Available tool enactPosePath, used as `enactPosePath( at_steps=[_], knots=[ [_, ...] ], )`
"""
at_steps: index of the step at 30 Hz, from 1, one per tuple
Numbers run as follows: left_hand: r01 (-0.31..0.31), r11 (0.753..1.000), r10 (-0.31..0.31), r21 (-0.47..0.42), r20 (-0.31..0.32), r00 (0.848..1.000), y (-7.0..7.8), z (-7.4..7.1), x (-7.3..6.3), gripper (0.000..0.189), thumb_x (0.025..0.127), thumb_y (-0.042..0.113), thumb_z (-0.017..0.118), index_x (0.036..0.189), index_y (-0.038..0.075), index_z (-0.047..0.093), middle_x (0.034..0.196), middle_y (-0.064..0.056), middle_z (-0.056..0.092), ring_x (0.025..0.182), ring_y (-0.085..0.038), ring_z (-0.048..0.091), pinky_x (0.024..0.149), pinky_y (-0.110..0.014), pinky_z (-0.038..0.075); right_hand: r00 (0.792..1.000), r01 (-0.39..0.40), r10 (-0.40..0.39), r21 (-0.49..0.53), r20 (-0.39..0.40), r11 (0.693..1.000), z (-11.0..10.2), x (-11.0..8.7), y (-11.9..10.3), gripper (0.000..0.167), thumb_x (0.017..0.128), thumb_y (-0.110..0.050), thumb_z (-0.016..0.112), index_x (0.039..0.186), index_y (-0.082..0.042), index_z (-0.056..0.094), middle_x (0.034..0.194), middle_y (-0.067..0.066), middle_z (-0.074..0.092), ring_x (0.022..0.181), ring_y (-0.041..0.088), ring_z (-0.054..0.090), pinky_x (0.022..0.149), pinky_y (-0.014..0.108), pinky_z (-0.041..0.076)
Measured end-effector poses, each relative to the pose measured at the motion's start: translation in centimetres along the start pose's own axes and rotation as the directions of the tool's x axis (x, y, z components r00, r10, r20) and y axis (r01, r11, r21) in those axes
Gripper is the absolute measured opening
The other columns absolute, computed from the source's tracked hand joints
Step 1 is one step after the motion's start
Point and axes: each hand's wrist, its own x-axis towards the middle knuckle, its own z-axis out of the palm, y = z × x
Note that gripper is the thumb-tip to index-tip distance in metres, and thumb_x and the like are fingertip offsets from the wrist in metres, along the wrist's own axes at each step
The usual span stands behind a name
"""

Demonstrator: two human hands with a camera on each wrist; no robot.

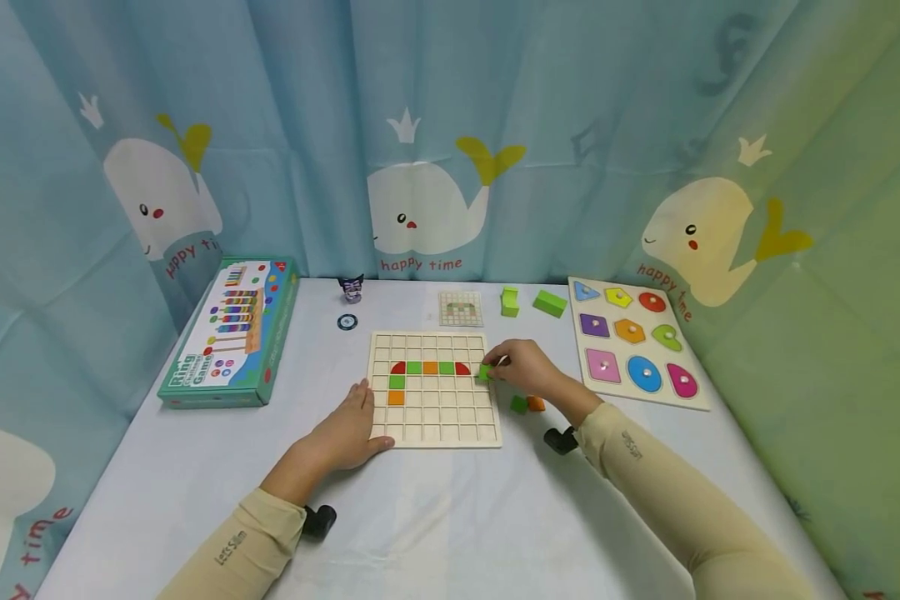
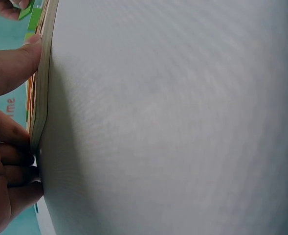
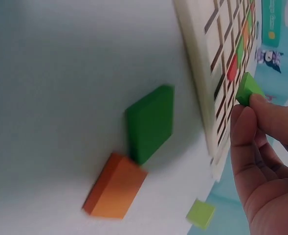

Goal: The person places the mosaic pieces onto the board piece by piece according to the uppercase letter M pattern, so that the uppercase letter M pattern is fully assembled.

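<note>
A wooden grid board [image 1: 442, 417] lies on the table, holding a row of red, green and orange tiles with a green tile [image 1: 397, 382] and an orange tile [image 1: 396, 398] below its left end. My left hand [image 1: 348, 429] rests against the board's left side and lower left corner, fingers extended and thumb on the near edge. Between thumb and fingertips, my right hand [image 1: 525, 367] pinches a small green block [image 3: 246, 88] above the board's right edge. Beside that edge lie a loose green block [image 3: 151, 125] and an orange block [image 3: 117, 188].
Behind the board are a pattern card [image 1: 461, 309], two light green blocks, one being a long block [image 1: 550, 303], a small figurine [image 1: 352, 288] and a round chip [image 1: 347, 322]. A game box [image 1: 228, 333] stands left, a shape puzzle [image 1: 633, 342] right. Curtains [image 1: 435, 100] surround the table.
</note>
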Motion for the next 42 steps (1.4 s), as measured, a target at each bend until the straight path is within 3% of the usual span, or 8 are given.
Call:
enactPosePath(
  at_steps=[14,25,32,42],
  knots=[
    [-0.003,1.000,0.003,0.007,-0.007,1.000,-0.2,0.2,0.2,0.095,0.096,0.046,0.066,0.149,-0.020,0.023,0.160,-0.035,0.014,0.149,-0.045,0.016,0.119,-0.048,0.023,0.997,0.068,-0.070,0.039,0.039,0.997,1.7,1.7,-2.3,0.015,0.091,-0.007,0.074,0.105,-0.005,0.078,0.098,0.004,0.071,0.084,0.015,0.066,0.072,0.030,0.055],
    [0.002,1.000,-0.002,-0.002,0.001,1.000,-0.1,0.0,0.1,0.095,0.096,0.045,0.066,0.149,-0.020,0.023,0.160,-0.035,0.014,0.150,-0.044,0.016,0.119,-0.048,0.023,0.993,0.099,-0.100,0.017,0.058,0.995,3.4,2.6,-3.8,0.016,0.091,-0.008,0.076,0.106,-0.005,0.078,0.105,0.006,0.073,0.094,0.019,0.069,0.080,0.031,0.056],
    [0.010,1.000,-0.010,0.002,0.008,1.000,0.0,-0.2,0.0,0.096,0.096,0.046,0.066,0.150,-0.019,0.021,0.160,-0.034,0.014,0.150,-0.044,0.016,0.119,-0.048,0.023,0.990,0.124,-0.124,0.013,0.064,0.992,4.5,3.6,-4.1,0.014,0.090,-0.006,0.076,0.103,-0.005,0.079,0.101,0.004,0.074,0.090,0.014,0.068,0.077,0.028,0.056],
    [0.027,1.000,-0.027,0.007,0.019,0.999,0.0,-0.1,0.2,0.095,0.096,0.047,0.066,0.151,-0.018,0.022,0.162,-0.032,0.014,0.151,-0.042,0.014,0.120,-0.047,0.022,0.990,0.123,-0.123,0.004,0.074,0.992,5.7,4.2,-4.7,0.012,0.090,-0.009,0.077,0.101,-0.009,0.080,0.104,0.002,0.075,0.100,0.017,0.068,0.084,0.030,0.056]
  ],
)
